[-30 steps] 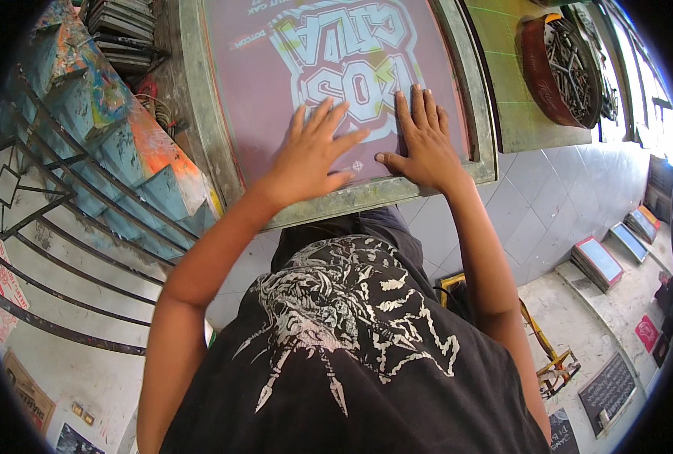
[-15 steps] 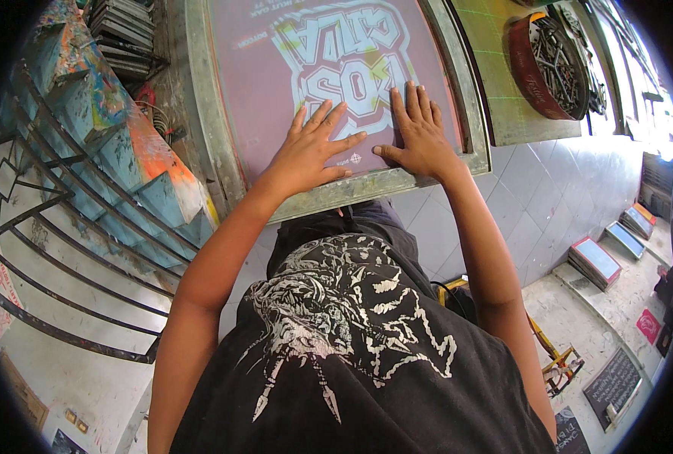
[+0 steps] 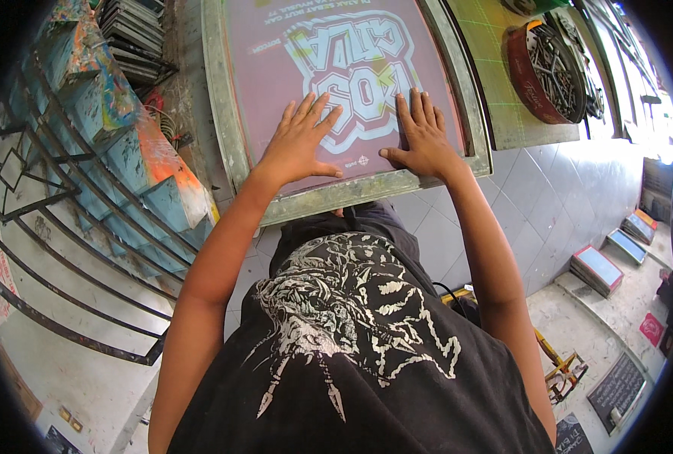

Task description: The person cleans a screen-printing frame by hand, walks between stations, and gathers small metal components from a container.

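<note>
In front of me lies a screen printing frame (image 3: 352,191), its worn wooden edge around a purplish mesh (image 3: 276,68). Pale block lettering (image 3: 359,98) in a jagged outline shows in the mesh, upside down to me. My left hand (image 3: 299,144) rests flat on the near left part of the mesh, fingers stretched forward and thumb out to the right. My right hand (image 3: 421,144) lies flat on the near right part, fingers extended forward and thumb pointing left. Neither hand holds anything.
A round red tin (image 3: 533,83) full of metal hardware sits on a green gridded board (image 3: 473,38) at right. Stacked frames (image 3: 132,45) stand at far left, above paint-splashed blue steps (image 3: 109,151) and a curved metal railing (image 3: 87,280). Grey tiles (image 3: 533,197) lie to the right.
My left hand has slid a little left, with its fingers closer together. My right hand's fingers have drawn nearer each other. The view has shifted slightly.
</note>
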{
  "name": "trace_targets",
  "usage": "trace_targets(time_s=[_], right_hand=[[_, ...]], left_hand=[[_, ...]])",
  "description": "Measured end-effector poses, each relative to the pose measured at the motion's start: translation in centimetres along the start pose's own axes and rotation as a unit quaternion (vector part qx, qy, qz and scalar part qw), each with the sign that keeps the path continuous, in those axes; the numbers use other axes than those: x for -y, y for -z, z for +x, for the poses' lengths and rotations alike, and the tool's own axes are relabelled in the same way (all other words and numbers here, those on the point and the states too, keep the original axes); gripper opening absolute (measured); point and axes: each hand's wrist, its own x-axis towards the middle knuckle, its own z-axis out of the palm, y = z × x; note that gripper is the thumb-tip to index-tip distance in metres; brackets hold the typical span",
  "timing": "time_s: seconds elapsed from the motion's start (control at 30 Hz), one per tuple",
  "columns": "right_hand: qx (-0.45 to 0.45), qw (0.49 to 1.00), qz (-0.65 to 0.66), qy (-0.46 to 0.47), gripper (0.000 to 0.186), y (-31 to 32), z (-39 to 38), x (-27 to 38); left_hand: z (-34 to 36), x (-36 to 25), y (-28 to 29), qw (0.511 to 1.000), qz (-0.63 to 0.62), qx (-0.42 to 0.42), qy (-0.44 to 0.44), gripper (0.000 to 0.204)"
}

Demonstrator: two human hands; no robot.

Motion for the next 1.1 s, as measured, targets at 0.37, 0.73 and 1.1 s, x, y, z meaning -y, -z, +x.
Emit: trace_targets(time_s=[0.37,0.73,1.1], right_hand=[[-0.004,1.000,0.005,0.007,0.108,0.0,0.0,0.0],[0.027,1.000,0.010,-0.001,0.111,0.7,0.3,0.0],[0.089,0.995,0.051,-0.015,0.107,2.5,1.2,0.6]], left_hand=[[0.3,0.6,-0.3,0.999,0.029,0.009,-0.009,0.119],[4.2,2.1,0.9,0.999,0.050,-0.018,0.011,0.087],[19.6,11.2,5.3,0.982,0.091,-0.110,0.127,0.080]])
